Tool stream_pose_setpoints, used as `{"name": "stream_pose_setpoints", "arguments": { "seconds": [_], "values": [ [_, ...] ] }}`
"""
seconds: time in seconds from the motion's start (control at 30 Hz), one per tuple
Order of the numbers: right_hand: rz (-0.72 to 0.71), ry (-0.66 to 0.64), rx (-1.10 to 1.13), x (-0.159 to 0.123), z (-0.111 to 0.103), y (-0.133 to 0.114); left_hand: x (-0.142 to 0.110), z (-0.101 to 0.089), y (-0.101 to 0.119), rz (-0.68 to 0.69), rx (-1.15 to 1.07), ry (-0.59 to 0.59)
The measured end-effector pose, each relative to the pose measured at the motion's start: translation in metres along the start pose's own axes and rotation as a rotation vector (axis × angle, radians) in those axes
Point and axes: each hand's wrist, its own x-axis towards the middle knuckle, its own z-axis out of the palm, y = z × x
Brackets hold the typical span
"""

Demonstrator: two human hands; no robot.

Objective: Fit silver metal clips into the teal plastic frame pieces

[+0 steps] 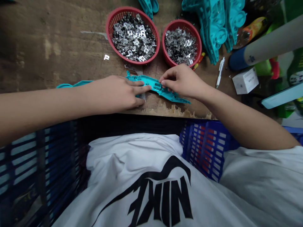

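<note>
A long teal plastic part (151, 82), with ribs and small slots showing on its upper side, lies near the front edge of the wooden table. My left hand (125, 93) rests on its left half, fingers stretched out and spread, the fingertips pressing the part down. Over the right half, my right hand (181, 81) pinches thumb and index finger together at the slots. Whatever lies between those fingertips is too small and hidden to name. Another teal piece (75, 84) shows partly from behind my left forearm.
Two red baskets, a larger one (108, 30) and a smaller one (163, 47), hold small metal clips. One loose clip (106, 57) lies left. Teal parts (210, 28) are stacked back right, near a white pen (220, 72) and a white box (245, 81). Blue crates (205, 148) flank my lap.
</note>
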Motion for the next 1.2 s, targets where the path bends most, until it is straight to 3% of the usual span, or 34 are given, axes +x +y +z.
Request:
{"name": "stream_pose_setpoints", "arguments": {
  "seconds": [0.27,0.5,0.7,0.8,0.9,1.03,1.2],
  "values": [
    [-0.151,0.084,-0.126,-0.002,0.011,0.007,-0.001,-0.006,0.003,-0.026,-0.058,-0.007],
    [-0.14,0.163,-0.13,-0.007,0.018,0.01,-0.001,0.003,-0.002,-0.034,-0.132,-0.004],
    [-0.241,0.075,-0.21,-0.002,0.018,0.013,-0.001,-0.002,0.002,-0.038,-0.116,-0.017],
    [-0.259,0.075,-0.226,-0.003,0.008,0.011,-0.003,-0.004,0.004,-0.053,-0.194,0.024],
    [-0.23,0.098,-0.224,-0.005,-0.015,0.016,-0.003,-0.001,0.002,-0.071,-0.266,0.072],
    [-0.208,0.13,-0.25,-0.003,-0.048,0.045,-0.001,0.004,-0.002,-0.044,-0.239,0.065],
    [-0.201,0.181,-0.37,0.008,-0.064,0.073,0.001,-0.004,-0.002,-0.003,-0.153,0.049]
  ]
}}
